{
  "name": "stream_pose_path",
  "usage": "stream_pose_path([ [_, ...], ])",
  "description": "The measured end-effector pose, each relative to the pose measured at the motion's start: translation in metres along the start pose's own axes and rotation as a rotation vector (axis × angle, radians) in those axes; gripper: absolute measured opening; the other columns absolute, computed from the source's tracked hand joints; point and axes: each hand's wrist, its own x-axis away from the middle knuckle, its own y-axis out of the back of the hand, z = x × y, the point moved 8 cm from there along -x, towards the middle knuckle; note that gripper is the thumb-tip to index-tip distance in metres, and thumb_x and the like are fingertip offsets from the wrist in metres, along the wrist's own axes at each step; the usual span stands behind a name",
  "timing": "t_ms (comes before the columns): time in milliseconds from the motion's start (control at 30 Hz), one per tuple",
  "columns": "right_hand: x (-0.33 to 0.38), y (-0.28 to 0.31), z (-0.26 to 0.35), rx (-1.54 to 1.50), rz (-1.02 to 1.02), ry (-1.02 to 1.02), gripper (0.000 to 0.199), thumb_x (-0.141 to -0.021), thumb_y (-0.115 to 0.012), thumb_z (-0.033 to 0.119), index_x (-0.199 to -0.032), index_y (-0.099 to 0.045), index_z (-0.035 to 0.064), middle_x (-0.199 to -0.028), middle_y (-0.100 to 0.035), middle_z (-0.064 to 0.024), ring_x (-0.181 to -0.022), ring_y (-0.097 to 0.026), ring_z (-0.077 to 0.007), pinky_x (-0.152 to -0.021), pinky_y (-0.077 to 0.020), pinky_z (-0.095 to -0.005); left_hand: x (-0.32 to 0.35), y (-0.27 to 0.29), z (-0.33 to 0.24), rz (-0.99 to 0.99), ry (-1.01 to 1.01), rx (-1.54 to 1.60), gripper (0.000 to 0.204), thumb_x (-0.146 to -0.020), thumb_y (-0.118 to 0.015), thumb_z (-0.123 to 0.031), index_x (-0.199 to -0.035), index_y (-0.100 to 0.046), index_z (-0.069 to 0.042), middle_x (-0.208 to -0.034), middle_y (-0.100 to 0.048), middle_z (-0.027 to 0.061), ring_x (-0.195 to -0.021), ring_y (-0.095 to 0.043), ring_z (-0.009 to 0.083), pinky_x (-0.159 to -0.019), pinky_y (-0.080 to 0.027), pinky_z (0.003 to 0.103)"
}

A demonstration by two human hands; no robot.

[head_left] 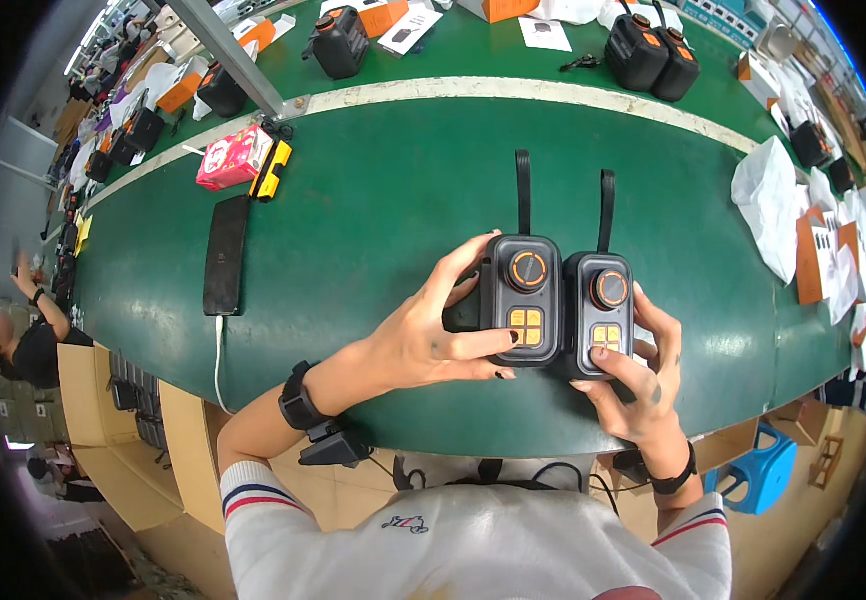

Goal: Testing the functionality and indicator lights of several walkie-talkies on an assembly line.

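Two black box-shaped devices with orange round dials and orange square button pads stand side by side on the green work surface [383,210], each with a black strap lying behind it. My left hand [433,335] wraps around the left device [523,300], thumb tip on its button pad. My right hand [638,385] holds the right device [598,310] from the near right side, thumb pressing just below its buttons.
A black phone [225,255] with a white cable lies at the left, beside a pink box [233,158] and a yellow-black tool [273,170]. More black devices [653,55] stand at the back. White bags and orange cards [803,240] lie right. A blue stool [765,470] stands below.
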Motion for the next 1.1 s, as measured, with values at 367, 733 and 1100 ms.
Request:
stream_pose_path([
  [367, -0.0022, 0.0005, 0.0021, -0.012, -0.013, 0.019, 0.052, -0.059, -0.085, 0.012, -0.106, -0.064, 0.0194, -0.126, -0.04, -0.0333, -0.11, -0.053, -0.0441, -0.065, -0.0618, -0.0365, -0.0015, 0.0021, -0.0035, 0.014, 0.009, 0.0, 0.043, -0.068, -0.081, -0.018, -0.106, -0.062, -0.023, -0.143, -0.018, 0.0281, -0.13, -0.031, 0.0489, -0.096, -0.043, 0.058],
  [733, -0.0028, 0.0019, 0.0011, -0.028, -0.007, -0.004, 0.051, -0.06, -0.084, 0.011, -0.106, -0.064, 0.0188, -0.127, -0.04, -0.0329, -0.111, -0.053, -0.0443, -0.067, -0.0615, -0.038, -0.0023, 0.0003, -0.0039, 0.022, 0.015, -0.018, 0.045, -0.065, -0.082, -0.017, -0.105, -0.063, -0.023, -0.143, -0.017, 0.0283, -0.13, -0.03, 0.0491, -0.096, -0.044, 0.058],
  [1100, -0.0056, 0.0005, 0.0022, 0.033, -0.01, -0.038, 0.055, -0.063, -0.083, 0.012, -0.114, -0.06, 0.0163, -0.128, -0.039, -0.0313, -0.11, -0.053, -0.0419, -0.066, -0.0605, -0.0364, -0.0048, 0.0038, -0.0003, -0.023, 0.027, -0.031, 0.053, -0.06, -0.085, -0.019, -0.108, -0.064, -0.019, -0.14, -0.027, 0.0263, -0.126, -0.038, 0.045, -0.094, -0.047, 0.054],
])
